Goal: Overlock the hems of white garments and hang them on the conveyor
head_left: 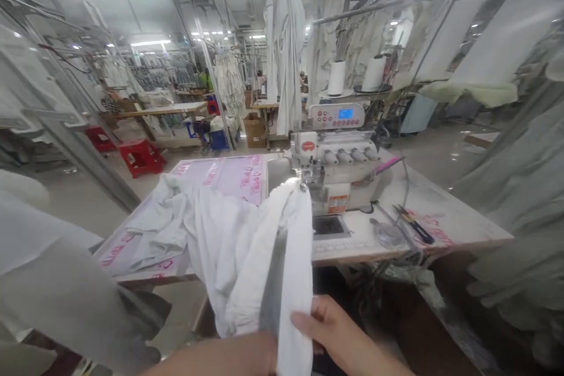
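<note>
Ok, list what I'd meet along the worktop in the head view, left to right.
White fabric → sewing machine → dark-handled scissors.

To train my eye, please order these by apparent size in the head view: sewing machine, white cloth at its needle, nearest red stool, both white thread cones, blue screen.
1. White cloth
2. Sewing machine
3. Red stool
4. Left thread cone and right thread cone: too alike to rank apart
5. Blue screen
</note>
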Available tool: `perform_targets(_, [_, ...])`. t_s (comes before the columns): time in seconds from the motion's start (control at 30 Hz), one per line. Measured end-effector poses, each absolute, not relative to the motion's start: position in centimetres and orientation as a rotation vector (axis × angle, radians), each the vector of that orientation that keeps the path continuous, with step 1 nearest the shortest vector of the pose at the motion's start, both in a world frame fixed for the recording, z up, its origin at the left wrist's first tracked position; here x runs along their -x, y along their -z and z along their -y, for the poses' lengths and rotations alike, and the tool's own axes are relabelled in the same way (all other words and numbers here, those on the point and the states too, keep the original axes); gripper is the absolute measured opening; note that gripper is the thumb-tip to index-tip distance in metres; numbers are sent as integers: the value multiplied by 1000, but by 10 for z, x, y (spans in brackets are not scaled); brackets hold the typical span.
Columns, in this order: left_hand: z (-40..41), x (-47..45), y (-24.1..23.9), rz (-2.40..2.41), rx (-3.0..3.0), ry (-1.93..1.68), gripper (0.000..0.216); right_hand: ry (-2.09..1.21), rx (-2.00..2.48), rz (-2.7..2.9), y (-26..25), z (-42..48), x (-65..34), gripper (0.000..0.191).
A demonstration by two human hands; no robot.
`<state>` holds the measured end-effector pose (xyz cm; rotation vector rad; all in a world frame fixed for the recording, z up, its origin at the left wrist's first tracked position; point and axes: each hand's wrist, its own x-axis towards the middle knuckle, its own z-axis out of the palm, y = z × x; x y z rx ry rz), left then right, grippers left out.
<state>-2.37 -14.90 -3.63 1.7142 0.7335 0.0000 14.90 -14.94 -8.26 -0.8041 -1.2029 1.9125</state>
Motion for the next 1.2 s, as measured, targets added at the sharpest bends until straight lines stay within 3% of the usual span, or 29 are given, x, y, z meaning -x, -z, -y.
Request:
perform_targets(0.2, [70,5,64,-1611,-1670,-875,45,-1672,838,1252,93,155,-147,38])
perform_targets(0.3, [39,3,69,-1937,-1787,-746,52,-1595,897,1337,100,154,-149,38])
perform_targets(0.43, [31,26,56,-1806,-1770,-470,37,-1511,935,1395,101,150,-154,38])
perform_targets(0.67, [42,49,18,-1424,-1378,-783,56,-1501,1072,1384,112,151,-156,40])
perform_targets(0.97, [2,44,-1,-1545,-1731,-864,38,-1417,993,1384,80,104,-156,38])
perform_targets(1.2, [-35,44,-5,-1596,-1830,-960,36,-1440,929,1377,78,65,-159,36])
